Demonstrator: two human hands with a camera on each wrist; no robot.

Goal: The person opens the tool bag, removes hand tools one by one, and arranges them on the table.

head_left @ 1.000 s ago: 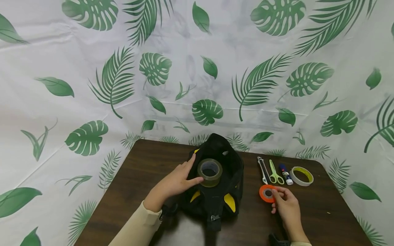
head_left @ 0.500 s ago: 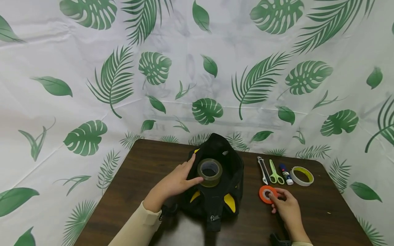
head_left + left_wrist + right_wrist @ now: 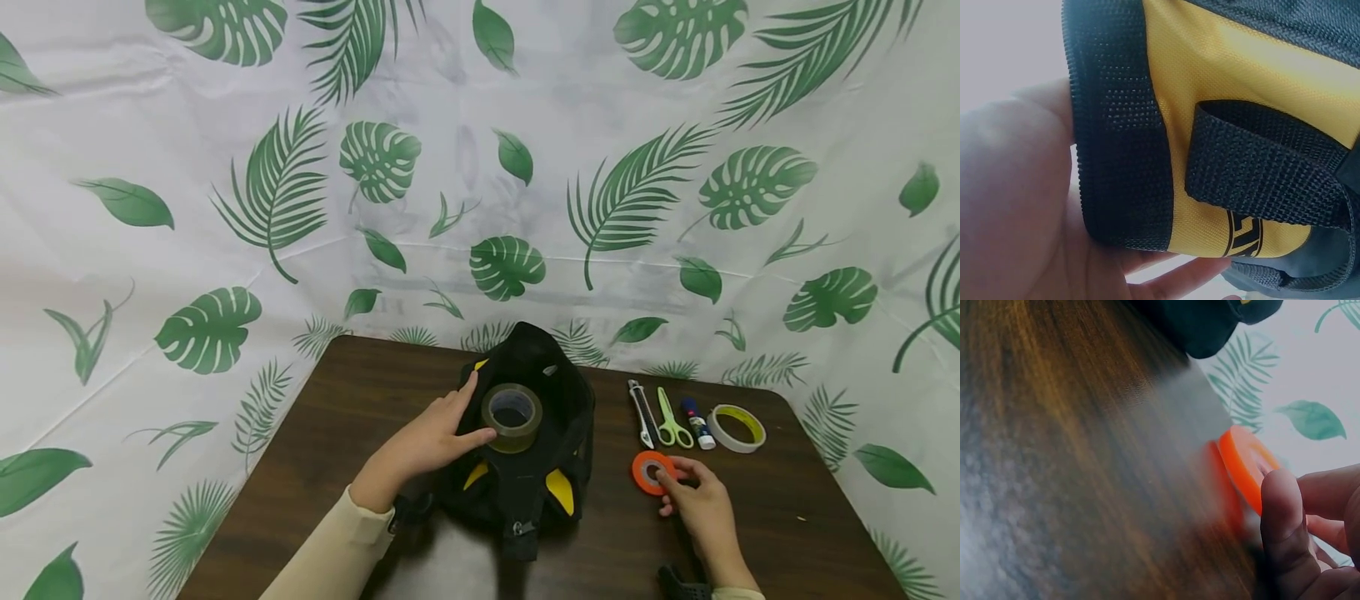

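Observation:
A black and yellow bag (image 3: 525, 492) stands in the middle of the dark wooden table (image 3: 352, 400). On top of the bag lies a brownish clear tape roll (image 3: 512, 417). My left hand (image 3: 450, 429) rests against the bag's left side with fairly straight fingers, and its thumb touches the roll. The left wrist view shows the palm (image 3: 1016, 206) against the bag's yellow fabric (image 3: 1222, 94) and a black webbing strap (image 3: 1260, 169). My right hand (image 3: 663, 479) pinches an orange tape roll (image 3: 643, 471) to the right of the bag. In the right wrist view the orange tape roll (image 3: 1244, 459) is tilted up off the table, with fingertips (image 3: 1285, 512) on it.
Behind the orange roll lie a utility knife (image 3: 639, 412), green scissors (image 3: 671, 421), a glue stick (image 3: 697, 423) and a white and yellow tape roll (image 3: 737, 428). A leaf-print cloth (image 3: 480, 167) walls in the table at the back and on both sides.
My right fingers have shifted a little onto the orange roll's centre. The left hand, the bag and the clear tape roll stay where they were.

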